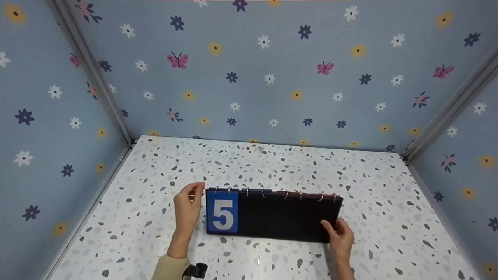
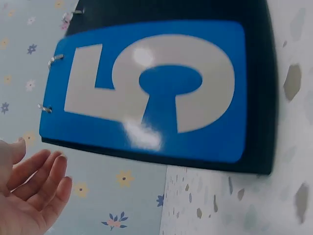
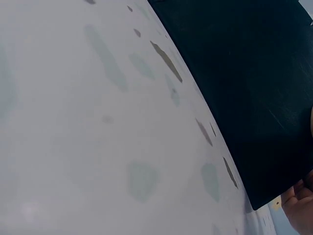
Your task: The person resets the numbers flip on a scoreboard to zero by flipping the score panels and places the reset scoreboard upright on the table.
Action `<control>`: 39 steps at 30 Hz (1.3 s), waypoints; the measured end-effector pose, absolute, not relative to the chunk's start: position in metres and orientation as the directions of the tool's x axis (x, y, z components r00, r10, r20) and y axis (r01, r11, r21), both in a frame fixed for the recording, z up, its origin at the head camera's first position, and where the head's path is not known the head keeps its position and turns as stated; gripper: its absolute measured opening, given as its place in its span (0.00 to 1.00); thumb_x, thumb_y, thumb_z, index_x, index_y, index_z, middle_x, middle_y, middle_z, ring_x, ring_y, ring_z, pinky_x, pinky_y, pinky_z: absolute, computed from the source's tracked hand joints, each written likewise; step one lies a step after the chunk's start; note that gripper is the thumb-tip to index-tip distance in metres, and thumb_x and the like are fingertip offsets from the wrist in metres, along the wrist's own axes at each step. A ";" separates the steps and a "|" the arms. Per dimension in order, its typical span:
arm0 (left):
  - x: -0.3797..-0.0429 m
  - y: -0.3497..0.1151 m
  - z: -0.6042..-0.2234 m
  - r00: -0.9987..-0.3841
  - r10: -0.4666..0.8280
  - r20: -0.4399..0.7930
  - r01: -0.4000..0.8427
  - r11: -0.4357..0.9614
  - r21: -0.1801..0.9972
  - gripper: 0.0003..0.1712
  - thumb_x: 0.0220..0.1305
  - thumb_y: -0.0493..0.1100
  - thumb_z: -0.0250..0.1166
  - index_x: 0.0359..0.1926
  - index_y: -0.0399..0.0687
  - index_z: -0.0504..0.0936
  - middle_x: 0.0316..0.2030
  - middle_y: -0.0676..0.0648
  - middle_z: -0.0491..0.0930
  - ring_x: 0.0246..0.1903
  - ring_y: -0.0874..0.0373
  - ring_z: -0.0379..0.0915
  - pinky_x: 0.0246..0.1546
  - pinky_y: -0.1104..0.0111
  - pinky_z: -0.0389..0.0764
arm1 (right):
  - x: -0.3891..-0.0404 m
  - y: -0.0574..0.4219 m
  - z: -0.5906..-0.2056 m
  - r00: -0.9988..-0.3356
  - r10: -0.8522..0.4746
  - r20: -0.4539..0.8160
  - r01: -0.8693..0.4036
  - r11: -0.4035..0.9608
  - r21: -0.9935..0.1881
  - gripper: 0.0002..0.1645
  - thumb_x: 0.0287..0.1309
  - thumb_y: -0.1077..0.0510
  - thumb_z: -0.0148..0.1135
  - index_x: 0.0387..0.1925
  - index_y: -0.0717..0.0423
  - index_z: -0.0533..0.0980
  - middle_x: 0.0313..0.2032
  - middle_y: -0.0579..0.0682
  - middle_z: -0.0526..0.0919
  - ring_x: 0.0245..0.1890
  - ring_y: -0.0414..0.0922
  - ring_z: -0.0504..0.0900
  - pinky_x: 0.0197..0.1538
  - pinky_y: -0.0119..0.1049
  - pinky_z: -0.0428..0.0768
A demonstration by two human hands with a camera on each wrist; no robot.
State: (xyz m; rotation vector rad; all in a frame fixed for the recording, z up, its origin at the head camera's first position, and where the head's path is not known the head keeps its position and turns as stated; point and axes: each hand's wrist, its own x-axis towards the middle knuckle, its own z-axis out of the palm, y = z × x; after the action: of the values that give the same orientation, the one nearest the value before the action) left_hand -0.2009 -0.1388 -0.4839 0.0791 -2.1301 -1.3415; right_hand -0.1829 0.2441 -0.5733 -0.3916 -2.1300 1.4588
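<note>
A black flip scoreboard (image 1: 280,217) stands tilted on the speckled table, metal rings along its top edge. On its left end hangs a blue card (image 1: 235,210) with a white number 5, which fills much of the left wrist view. My right hand (image 1: 342,239) grips the board's right end, thumb on the front face and fingers behind. Only a few fingers of that hand (image 3: 299,208) show at the edge of the right wrist view. Beside the upper left corner, my left hand (image 1: 188,210) is apart from the board, its fingers loosely bent and holding nothing.
The table (image 1: 155,175) is white with grey speckles. Blue panels with flowers and butterflies (image 1: 268,97) enclose its back and both sides, joined by grey metal posts (image 1: 93,74). A black strap with a small device (image 1: 196,270) sits on my left wrist.
</note>
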 end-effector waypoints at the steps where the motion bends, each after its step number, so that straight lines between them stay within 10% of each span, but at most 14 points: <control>1: -0.197 -0.137 -0.486 -0.791 -0.373 0.485 0.279 0.485 0.829 0.08 0.59 0.38 0.59 0.33 0.37 0.81 0.26 0.44 0.80 0.24 0.57 0.74 0.24 0.72 0.74 | -0.183 0.244 -0.573 -0.821 0.510 0.258 -0.055 0.377 -0.924 0.11 0.42 0.61 0.69 0.25 0.63 0.75 0.22 0.51 0.78 0.20 0.36 0.74 0.24 0.23 0.71; 8: -0.179 -0.123 -0.498 -0.715 -0.440 0.543 0.328 0.475 0.816 0.07 0.55 0.37 0.63 0.32 0.35 0.80 0.28 0.46 0.78 0.27 0.58 0.74 0.27 0.71 0.75 | -0.183 0.244 -0.573 -0.822 0.506 0.261 -0.071 0.364 -0.929 0.12 0.42 0.61 0.69 0.25 0.64 0.75 0.21 0.51 0.77 0.19 0.36 0.73 0.23 0.24 0.71; 21: -0.168 -0.111 -0.527 -0.774 -0.495 0.396 0.195 0.408 0.892 0.19 0.39 0.39 0.74 0.33 0.36 0.78 0.27 0.46 0.77 0.30 0.56 0.74 0.30 0.63 0.76 | -0.178 0.239 -0.561 -0.830 0.498 0.252 -0.091 0.326 -0.941 0.10 0.42 0.64 0.69 0.24 0.65 0.74 0.19 0.50 0.74 0.17 0.37 0.71 0.21 0.24 0.68; 39: -0.169 -0.114 -0.528 -0.817 -0.510 0.267 0.084 0.354 0.932 0.10 0.42 0.37 0.72 0.25 0.37 0.79 0.21 0.46 0.77 0.21 0.58 0.71 0.23 0.75 0.71 | -0.175 0.235 -0.555 -0.829 0.496 0.259 -0.086 0.343 -0.935 0.10 0.43 0.65 0.68 0.25 0.67 0.74 0.20 0.54 0.75 0.18 0.37 0.69 0.22 0.23 0.68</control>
State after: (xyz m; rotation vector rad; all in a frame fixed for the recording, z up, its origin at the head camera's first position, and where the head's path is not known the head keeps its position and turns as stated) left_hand -0.1694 -0.1138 -0.5279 0.3696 -2.0957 -1.4873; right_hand -0.1754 0.2350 -0.5546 -0.3570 -2.1030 1.5098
